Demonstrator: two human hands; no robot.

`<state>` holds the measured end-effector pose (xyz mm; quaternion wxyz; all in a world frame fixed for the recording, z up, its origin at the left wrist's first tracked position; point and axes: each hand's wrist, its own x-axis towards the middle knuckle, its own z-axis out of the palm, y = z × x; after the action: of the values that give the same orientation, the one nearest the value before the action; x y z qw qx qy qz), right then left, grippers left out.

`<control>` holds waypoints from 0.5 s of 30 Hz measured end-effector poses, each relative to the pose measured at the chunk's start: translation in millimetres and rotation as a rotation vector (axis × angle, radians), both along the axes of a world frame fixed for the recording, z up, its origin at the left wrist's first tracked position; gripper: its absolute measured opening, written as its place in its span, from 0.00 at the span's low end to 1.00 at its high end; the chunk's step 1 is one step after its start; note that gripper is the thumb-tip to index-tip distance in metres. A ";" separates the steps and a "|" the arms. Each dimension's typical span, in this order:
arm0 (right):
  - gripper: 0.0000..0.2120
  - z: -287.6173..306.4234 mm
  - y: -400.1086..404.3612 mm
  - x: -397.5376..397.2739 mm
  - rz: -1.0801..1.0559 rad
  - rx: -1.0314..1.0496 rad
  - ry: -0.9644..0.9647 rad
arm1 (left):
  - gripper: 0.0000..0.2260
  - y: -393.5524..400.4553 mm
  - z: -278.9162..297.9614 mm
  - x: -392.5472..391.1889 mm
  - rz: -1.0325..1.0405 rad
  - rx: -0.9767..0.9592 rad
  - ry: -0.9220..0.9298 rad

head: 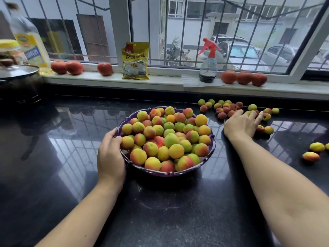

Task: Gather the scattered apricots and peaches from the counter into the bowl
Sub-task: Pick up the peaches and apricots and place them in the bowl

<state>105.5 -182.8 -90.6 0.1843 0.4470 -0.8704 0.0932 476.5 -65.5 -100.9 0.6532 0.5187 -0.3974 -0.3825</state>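
Note:
A purple scalloped bowl stands mid-counter, heaped with yellow, green and red apricots. My left hand grips the bowl's left rim, thumb inside against the fruit. To the right of the bowl, several loose apricots lie scattered near the back of the black counter. My right hand lies palm down on that group, fingers spread over a few of them, with two more by my thumb. Two more apricots sit at the far right edge. Larger red peaches rest on the window sill.
On the sill stand more red peaches, a yellow food bag and a red-topped spray bottle. An oil bottle and a dark lidded pot occupy the back left corner. A barred window runs behind.

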 end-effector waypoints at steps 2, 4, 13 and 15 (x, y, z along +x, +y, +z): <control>0.17 0.7 -3.7 -1.1 -0.023 -0.006 -0.013 | 0.18 -0.2 0.1 0.3 -0.005 -0.005 0.000; 0.17 -0.5 -4.1 -3.0 -0.036 -0.011 -0.018 | 0.18 -0.8 -0.5 0.2 -0.003 -0.004 0.003; 0.14 1.9 30.8 9.6 0.270 -0.313 -0.048 | 0.14 5.7 10.3 -3.1 0.011 0.014 -0.018; 0.16 9.4 42.7 15.3 0.421 -0.478 -0.277 | 0.14 6.6 11.2 -3.8 0.013 0.016 -0.018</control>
<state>120.8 -140.1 -81.2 0.1406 0.5441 -0.7295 0.3900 472.7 -59.0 -89.7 0.6478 0.5300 -0.3967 -0.3769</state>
